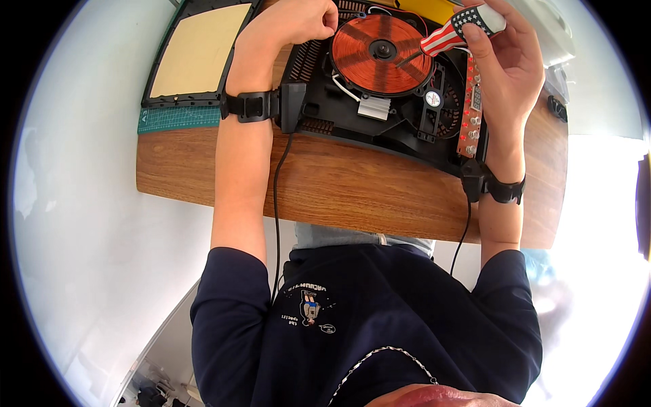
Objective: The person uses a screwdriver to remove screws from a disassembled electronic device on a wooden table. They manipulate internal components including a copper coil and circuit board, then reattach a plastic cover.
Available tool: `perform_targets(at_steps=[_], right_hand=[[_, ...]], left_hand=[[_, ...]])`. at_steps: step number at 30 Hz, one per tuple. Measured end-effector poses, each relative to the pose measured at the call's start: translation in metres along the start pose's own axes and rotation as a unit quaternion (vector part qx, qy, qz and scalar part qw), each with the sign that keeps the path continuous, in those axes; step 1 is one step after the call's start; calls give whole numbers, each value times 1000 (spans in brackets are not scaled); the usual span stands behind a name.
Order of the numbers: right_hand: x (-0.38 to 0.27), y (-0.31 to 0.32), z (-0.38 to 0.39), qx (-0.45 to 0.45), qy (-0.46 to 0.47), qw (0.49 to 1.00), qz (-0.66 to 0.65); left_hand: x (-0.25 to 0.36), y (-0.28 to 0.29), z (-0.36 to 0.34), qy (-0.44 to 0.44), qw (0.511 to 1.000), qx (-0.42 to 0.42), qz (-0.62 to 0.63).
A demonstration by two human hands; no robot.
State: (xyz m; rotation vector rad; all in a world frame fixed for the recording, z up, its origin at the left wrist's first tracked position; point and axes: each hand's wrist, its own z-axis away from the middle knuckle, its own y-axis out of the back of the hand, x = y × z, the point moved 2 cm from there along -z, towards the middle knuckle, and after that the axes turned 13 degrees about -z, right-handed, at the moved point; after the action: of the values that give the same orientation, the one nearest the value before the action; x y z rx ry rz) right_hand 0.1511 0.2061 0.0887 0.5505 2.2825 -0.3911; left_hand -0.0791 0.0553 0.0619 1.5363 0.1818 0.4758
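An open black appliance housing [319, 112] holds a round copper coil [359, 61], a silver heat sink [373, 108] and a narrow board with red lights [469, 125]. My left hand [308, 20] is curled at the housing’s upper left, beside the coil; whatever is between its fingers, if anything, is hidden. My right hand [505, 74] grips a screwdriver [447, 37] with a stars-and-stripes handle, its shaft slanting down-left over the coil’s right part. Black straps with boxes and cables circle both wrists.
At the left a black-framed panel with a cream face [196, 51] lies on a green mat [178, 119]. A yellow object [417, 8] sits behind the housing. A small black item [557, 108] is at the right. The wooden table’s front edge [366, 220] runs across the middle.
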Motion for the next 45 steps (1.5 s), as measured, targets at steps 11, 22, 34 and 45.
perform_targets(at_steps=[11, 22, 34, 45], right_hand=[[-3, -2, 1, -2, 1, 1000, 9], [-3, -2, 2, -2, 8, 1000, 14], [-4, -4, 3, -9, 16, 999, 33], [-5, -4, 5, 1, 5, 1000, 30]], left_hand=[[-9, -10, -5, -30, 999, 25, -18], [2, -1, 0, 9, 1000, -4, -12], [-2, -4, 0, -5, 1000, 11, -22], [-3, -5, -2, -18, 1000, 11, -23]])
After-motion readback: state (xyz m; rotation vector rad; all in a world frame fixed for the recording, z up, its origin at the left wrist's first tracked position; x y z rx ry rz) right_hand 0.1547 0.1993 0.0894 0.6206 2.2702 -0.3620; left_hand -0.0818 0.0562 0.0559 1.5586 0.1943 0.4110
